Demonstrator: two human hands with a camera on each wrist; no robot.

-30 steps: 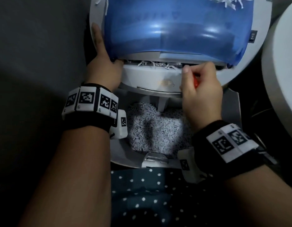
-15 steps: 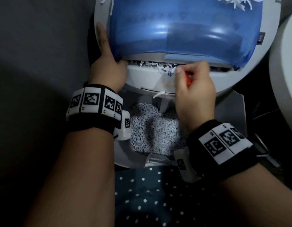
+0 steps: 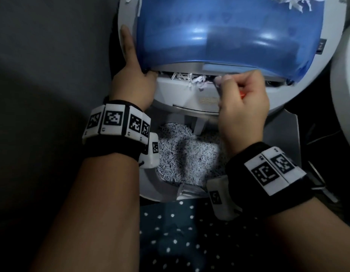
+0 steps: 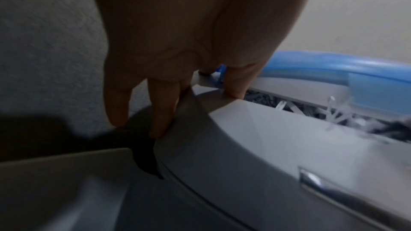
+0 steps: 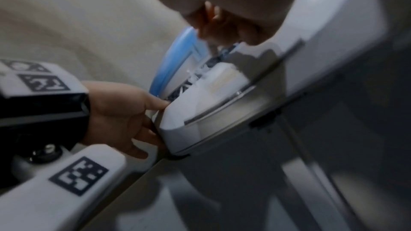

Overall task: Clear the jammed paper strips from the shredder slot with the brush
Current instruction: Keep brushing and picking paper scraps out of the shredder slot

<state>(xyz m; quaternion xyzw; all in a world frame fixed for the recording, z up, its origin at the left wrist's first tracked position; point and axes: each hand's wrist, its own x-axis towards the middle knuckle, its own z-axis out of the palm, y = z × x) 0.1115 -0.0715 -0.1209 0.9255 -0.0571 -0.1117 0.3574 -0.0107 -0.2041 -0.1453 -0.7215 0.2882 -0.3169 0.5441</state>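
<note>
Fingers of the right hand (image 3: 243, 107) are curled tightly round a small brush with a red-orange handle (image 3: 242, 94), of which only a sliver of the handle shows between thumb and knuckles; its working end is blurred and points at the dark slot (image 3: 189, 74) of the pale grey plastic shredder (image 3: 182, 95). White jammed paper strips (image 3: 191, 79) stick up out of that slot, just left of the right hand's knuckles and under the front edge of the translucent blue curved hood (image 3: 229, 32). The left hand (image 3: 133, 75) braces the shredder's left end: its fingers lie straight and slightly apart down the grey side, one finger stretched along the hood's left edge, the thumb resting at the slot's left corner. In the left wrist view the fingertips (image 4: 160, 129) press against the grey casing's edge. Below the shredder head, a heap of fine white paper shreds (image 3: 186, 152) fills the open grey bin (image 3: 150, 185). A dark polka-dot fabric (image 3: 180, 238) lies nearest the camera.
</note>
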